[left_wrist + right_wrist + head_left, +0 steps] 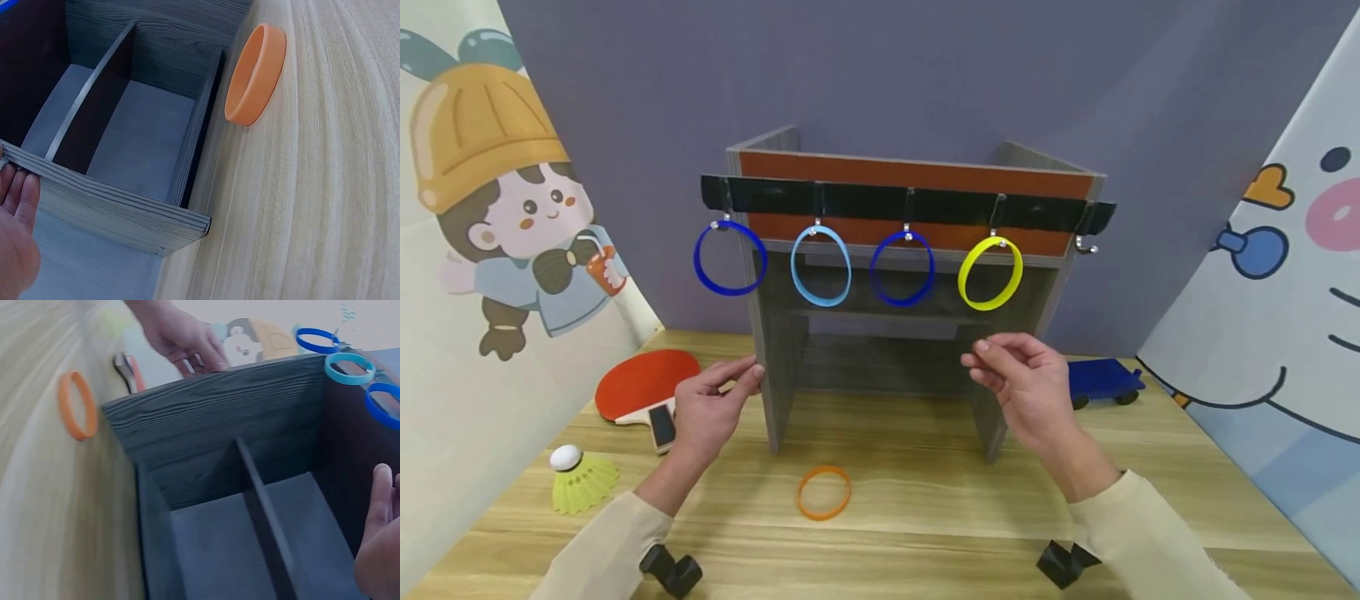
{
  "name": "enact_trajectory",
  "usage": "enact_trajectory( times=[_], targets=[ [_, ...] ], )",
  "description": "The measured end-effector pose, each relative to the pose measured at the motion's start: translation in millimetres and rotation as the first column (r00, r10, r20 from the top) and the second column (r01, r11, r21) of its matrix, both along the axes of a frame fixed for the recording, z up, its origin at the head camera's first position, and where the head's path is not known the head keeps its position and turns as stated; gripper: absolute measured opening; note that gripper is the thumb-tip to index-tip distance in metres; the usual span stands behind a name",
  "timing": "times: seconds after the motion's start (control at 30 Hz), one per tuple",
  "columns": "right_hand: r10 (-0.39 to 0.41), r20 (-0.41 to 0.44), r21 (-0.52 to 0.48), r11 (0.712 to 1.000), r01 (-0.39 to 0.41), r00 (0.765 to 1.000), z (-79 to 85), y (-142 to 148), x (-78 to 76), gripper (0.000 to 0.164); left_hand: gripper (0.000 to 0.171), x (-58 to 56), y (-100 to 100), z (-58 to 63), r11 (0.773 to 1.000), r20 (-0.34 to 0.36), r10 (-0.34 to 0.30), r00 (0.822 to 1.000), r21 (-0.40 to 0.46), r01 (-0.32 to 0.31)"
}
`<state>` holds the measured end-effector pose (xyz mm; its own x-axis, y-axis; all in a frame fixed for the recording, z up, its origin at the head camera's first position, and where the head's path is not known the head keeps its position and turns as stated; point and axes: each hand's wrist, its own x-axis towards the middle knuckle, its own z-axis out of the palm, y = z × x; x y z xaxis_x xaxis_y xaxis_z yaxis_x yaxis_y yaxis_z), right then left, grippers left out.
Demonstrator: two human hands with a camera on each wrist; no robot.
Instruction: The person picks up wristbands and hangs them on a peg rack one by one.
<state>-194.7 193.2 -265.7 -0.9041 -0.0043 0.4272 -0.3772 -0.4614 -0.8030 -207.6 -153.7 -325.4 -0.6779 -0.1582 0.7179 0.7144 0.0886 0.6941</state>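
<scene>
My left hand (711, 408) touches the front edge of the grey wooden shelf unit (772, 375) at its left side panel. In the left wrist view the fingers (26, 203) lie along the panel's outer face. In front of the unit, below the yellow ring, my right hand (1026, 383) hovers with loosely bent fingers and nothing in them. Silver hooks on a black strip (865, 202) carry two dark blue rings (700, 271), (931, 279), a light blue ring (822, 302) and a yellow ring (988, 305). The rightmost hook (1086, 247) bears no ring.
An orange ring (824, 516) lies on the wooden table (910, 517) before the unit. To the left are a red table tennis paddle (643, 383) and a yellow shuttlecock (583, 483). A blue wheeled toy (1105, 379) stands behind my right hand.
</scene>
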Motion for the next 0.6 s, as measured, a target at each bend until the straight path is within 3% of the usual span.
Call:
enact_trajectory(
  times=[0.33, 0.6],
  targets=[
    [0.048, 0.083, 0.117, 0.991, -0.057, 0.995, -34.4, -16, 1.5, 0.018, 0.017, -1.2, 1, -0.1, 1.000, -0.004, 0.002, 1.000, 0.002, -0.002],
    [0.054, 0.186, 0.243, 0.965, -0.099, 0.981, -58.3, -33, 6.0, 0.011, 0.016, -1.5, 1, -0.6, 1.000, -0.008, -0.010, 1.000, 0.023, 0.010]
  ],
)
